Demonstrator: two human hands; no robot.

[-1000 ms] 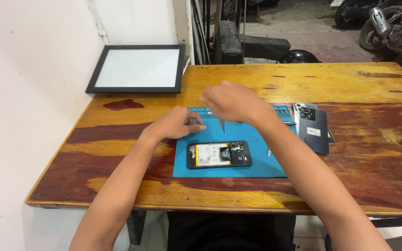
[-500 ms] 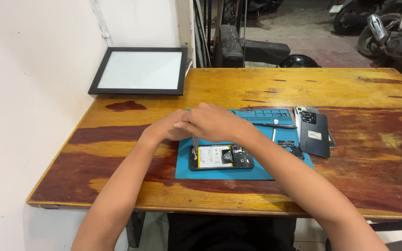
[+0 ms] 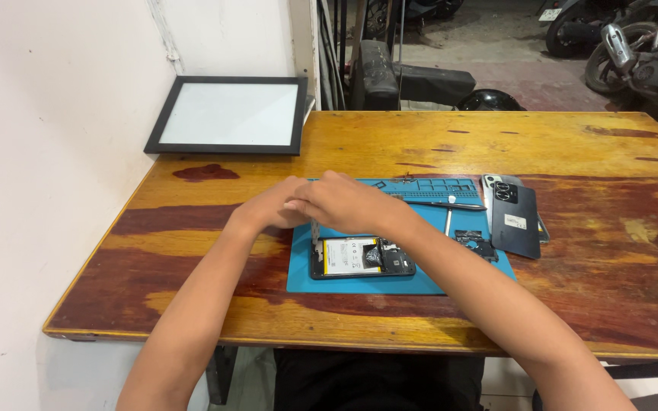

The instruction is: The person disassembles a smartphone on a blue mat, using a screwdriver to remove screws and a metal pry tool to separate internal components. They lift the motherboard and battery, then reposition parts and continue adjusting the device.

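While both hands meet over mat's (image 3: 420, 283) left end, opened phone (image 3: 362, 257) lies face-down just below. Left hand (image 3: 272, 205), right hand (image 3: 340, 202): fingers bunched together, contents hidden, grip cannot tell. Advice: steady wrists on mat, keep small parts over it.

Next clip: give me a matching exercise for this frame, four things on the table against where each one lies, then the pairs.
Things:
1. opened phone
2. back cover
3. framed panel
4. tweezers

Places:
A. far left corner of the table, by the wall
B. near edge of the blue mat, below both hands
C. right edge of the mat, partly on bare wood
D. upper part of the mat, just below its row of compartments

Pairs: 1-B, 2-C, 3-A, 4-D
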